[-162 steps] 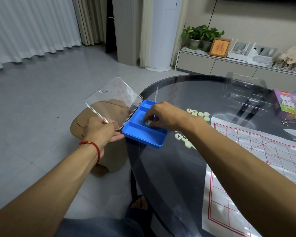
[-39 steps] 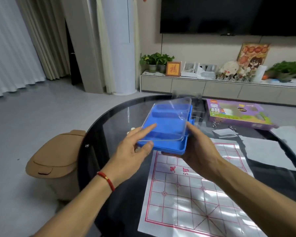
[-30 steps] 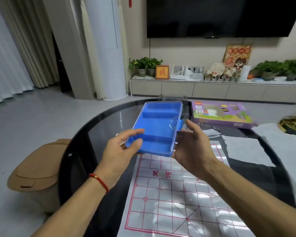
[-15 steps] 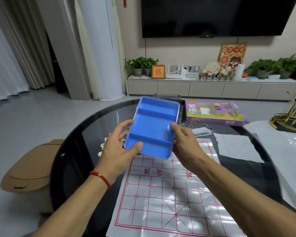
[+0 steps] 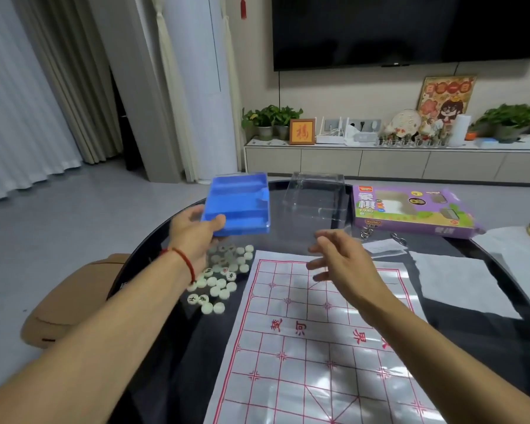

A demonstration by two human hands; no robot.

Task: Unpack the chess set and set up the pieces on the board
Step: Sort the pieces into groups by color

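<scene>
Case (image 5: pixel 237 205), blue w/ clear lid, is up in my left hand (image 5: pixel 193 234): thumb curled over its near edge, fingers hidden beneath, so that grip is closed around the case. It hangs above the far-left part of the dark glass surface (image 5: pixel 172 356), tilted a bit toward me, compartments showing thru the lid. My right hand (image 5: pixel 340 258) floats free over the far end of the board sheet (image 5: pixel 312 347), fingers spread & loosely bent, grip wide, holding nothing, not touching the case.

Pieces (image 5: pixel 224 276), pale round discs, lie in a loose heap on the surface just left of the sheet's far-left corner, partly behind my left wrist; some show dark characters, a few red, others blank side up. None sit on the sheet. The sheet is white plastic w/ a red grid & red characters across its middle band, lying flat in front of me.

Beyond my right hand stands a clear plastic cover (image 5: pixel 317 197), and right of it the purple game box (image 5: pixel 410 209), near the far edge. Small metal rings (image 5: pixel 367 233) & a folded slip lie near the box. White paper (image 5: pixel 459 283) lies right of the sheet. A red string bracelet (image 5: pixel 184 258) is on my left wrist. A tan bin (image 5: pixel 74 298) sits on the floor, left of the surface.
</scene>
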